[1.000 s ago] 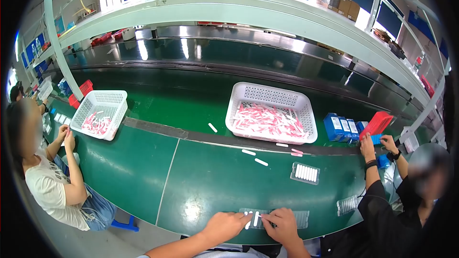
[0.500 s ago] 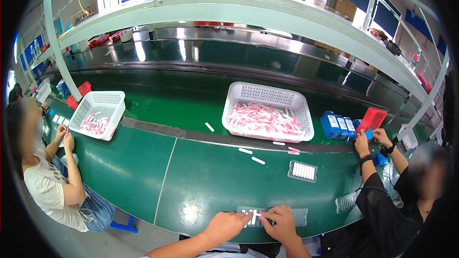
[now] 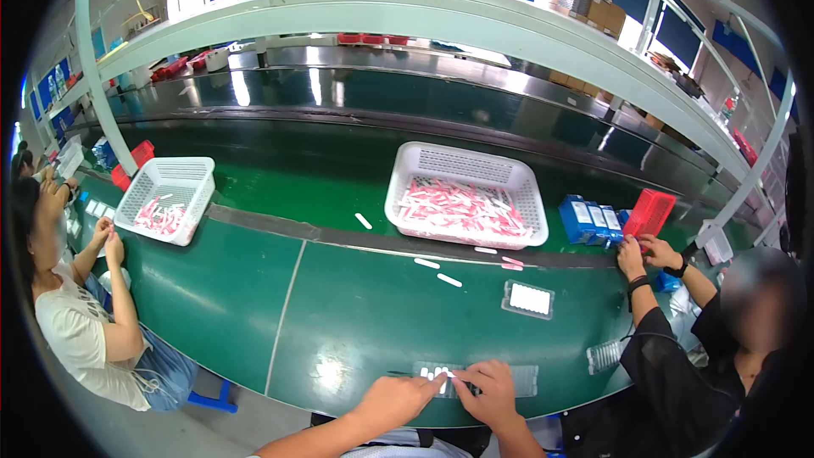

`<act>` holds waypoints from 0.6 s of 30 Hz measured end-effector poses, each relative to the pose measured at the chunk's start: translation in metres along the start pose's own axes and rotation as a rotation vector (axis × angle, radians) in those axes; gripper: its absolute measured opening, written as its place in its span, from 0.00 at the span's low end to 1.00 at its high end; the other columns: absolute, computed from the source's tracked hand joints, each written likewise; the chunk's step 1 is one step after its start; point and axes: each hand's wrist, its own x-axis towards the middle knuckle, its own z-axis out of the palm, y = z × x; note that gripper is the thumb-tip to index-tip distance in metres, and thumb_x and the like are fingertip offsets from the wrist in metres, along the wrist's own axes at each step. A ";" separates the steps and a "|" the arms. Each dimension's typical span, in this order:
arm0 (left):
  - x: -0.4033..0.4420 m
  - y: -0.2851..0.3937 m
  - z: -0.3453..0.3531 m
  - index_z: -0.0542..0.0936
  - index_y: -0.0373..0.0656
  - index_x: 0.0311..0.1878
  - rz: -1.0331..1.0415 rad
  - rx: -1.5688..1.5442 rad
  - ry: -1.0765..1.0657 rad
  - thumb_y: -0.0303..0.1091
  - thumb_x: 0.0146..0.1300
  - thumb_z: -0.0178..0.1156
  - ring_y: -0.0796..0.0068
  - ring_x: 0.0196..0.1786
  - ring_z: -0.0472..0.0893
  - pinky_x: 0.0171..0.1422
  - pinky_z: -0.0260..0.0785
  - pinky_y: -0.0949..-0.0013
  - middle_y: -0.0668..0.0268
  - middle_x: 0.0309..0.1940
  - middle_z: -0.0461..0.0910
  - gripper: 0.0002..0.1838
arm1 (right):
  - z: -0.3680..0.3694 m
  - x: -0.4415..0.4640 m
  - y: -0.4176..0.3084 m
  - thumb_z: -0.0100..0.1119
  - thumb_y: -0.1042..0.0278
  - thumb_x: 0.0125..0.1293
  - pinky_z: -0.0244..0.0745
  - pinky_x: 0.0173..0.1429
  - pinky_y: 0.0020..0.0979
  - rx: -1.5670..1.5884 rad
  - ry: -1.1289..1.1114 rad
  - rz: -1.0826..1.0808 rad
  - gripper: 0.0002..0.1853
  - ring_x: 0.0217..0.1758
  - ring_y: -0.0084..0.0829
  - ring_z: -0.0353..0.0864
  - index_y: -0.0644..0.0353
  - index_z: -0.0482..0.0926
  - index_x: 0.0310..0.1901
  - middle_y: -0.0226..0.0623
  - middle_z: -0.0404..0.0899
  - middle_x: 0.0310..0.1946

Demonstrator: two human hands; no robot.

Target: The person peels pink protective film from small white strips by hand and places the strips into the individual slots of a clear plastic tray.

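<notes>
At the near table edge lies a clear plastic tray [image 3: 525, 380] with several white sticks [image 3: 430, 372] in its left part. My left hand [image 3: 397, 399] reaches in from the left, its fingertips on the sticks. From the right, my right hand [image 3: 487, 392] meets it over the tray, thumb and fingers drawn together at a white stick. The fingertips of both hands nearly touch. Farther back stands a filled clear tray [image 3: 528, 299] of white sticks, with loose white sticks [image 3: 449, 280] to its left.
A large white basket [image 3: 465, 242] holds pink and white sticks; a smaller one [image 3: 203, 171] stands at left. Blue boxes [image 3: 591, 220] and a red basket [image 3: 649, 214] are at right. One person [image 3: 85, 322] sits at left, another [image 3: 678, 373] at right.
The view has shifted slightly, so the table things appear farther left. My hands stay close together over the tray. The right-hand person's hands have changed position at the red basket.
</notes>
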 end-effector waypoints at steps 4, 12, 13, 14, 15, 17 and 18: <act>-0.008 0.011 0.001 0.85 0.48 0.57 0.018 -0.304 0.101 0.39 0.73 0.61 0.69 0.33 0.87 0.36 0.78 0.67 0.65 0.37 0.88 0.14 | 0.009 -0.004 0.009 0.77 0.69 0.53 0.67 0.42 0.34 -0.002 0.078 -0.058 0.07 0.35 0.31 0.79 0.50 0.89 0.34 0.25 0.82 0.31; -0.026 0.017 0.021 0.85 0.44 0.55 -0.255 -1.040 0.128 0.37 0.78 0.56 0.80 0.35 0.81 0.43 0.73 0.71 0.62 0.31 0.83 0.13 | 0.010 -0.009 0.008 0.77 0.70 0.52 0.67 0.44 0.35 -0.045 0.125 -0.048 0.09 0.34 0.31 0.79 0.49 0.88 0.35 0.24 0.83 0.30; -0.028 0.013 0.024 0.85 0.43 0.56 -0.327 -1.109 0.096 0.37 0.78 0.56 0.82 0.34 0.78 0.42 0.72 0.73 0.65 0.30 0.82 0.13 | 0.009 -0.008 0.007 0.77 0.70 0.52 0.67 0.44 0.35 -0.056 0.130 -0.045 0.09 0.34 0.31 0.79 0.50 0.87 0.35 0.24 0.83 0.30; -0.028 0.011 0.025 0.84 0.42 0.57 -0.393 -1.175 0.070 0.36 0.78 0.56 0.84 0.33 0.75 0.41 0.70 0.74 0.69 0.30 0.81 0.13 | 0.010 -0.007 0.005 0.77 0.70 0.52 0.67 0.44 0.35 -0.052 0.131 -0.020 0.09 0.34 0.31 0.79 0.50 0.87 0.35 0.24 0.83 0.30; -0.028 0.011 0.023 0.83 0.40 0.57 -0.385 -1.212 0.056 0.35 0.78 0.56 0.84 0.31 0.71 0.38 0.66 0.76 0.73 0.29 0.77 0.13 | 0.010 -0.006 0.004 0.76 0.70 0.53 0.67 0.44 0.35 -0.050 0.139 -0.044 0.09 0.34 0.31 0.79 0.50 0.88 0.36 0.24 0.83 0.30; -0.029 0.008 0.024 0.83 0.40 0.58 -0.361 -1.189 0.023 0.33 0.77 0.55 0.85 0.30 0.69 0.36 0.64 0.76 0.74 0.28 0.75 0.13 | 0.008 -0.005 0.003 0.77 0.70 0.53 0.67 0.44 0.35 -0.052 0.148 -0.068 0.08 0.34 0.30 0.79 0.51 0.88 0.35 0.24 0.83 0.29; -0.029 0.007 0.026 0.82 0.39 0.58 -0.332 -1.167 0.019 0.31 0.77 0.55 0.86 0.30 0.68 0.35 0.62 0.76 0.75 0.27 0.74 0.13 | 0.008 -0.005 0.002 0.77 0.70 0.53 0.67 0.44 0.35 -0.057 0.149 -0.056 0.08 0.34 0.30 0.79 0.51 0.88 0.35 0.24 0.83 0.29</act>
